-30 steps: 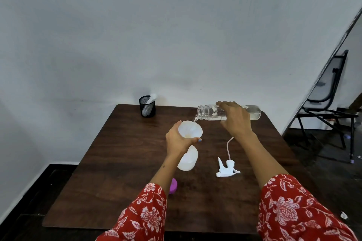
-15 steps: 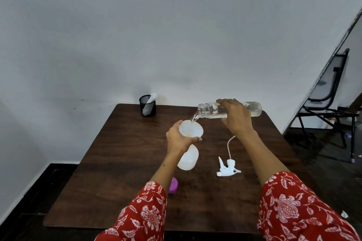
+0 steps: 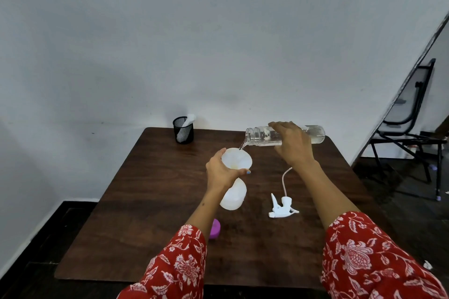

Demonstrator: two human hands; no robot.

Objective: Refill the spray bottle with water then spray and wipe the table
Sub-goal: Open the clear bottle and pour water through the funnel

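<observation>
I see a dark brown wood-grain table (image 3: 155,201). On it: a translucent white plastic spray bottle (image 3: 233,195), a white trigger sprayer head (image 3: 281,207), a purple cap (image 3: 215,228), a black mesh cup (image 3: 183,130). Above it, a clear water bottle (image 3: 258,136). My sleeves (image 3: 379,260) are red with white florals.

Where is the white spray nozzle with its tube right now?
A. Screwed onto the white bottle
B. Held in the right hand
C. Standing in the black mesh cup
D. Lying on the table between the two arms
D. The spray nozzle lies loose on the table, while the right hand holds the clear bottle instead.
</observation>
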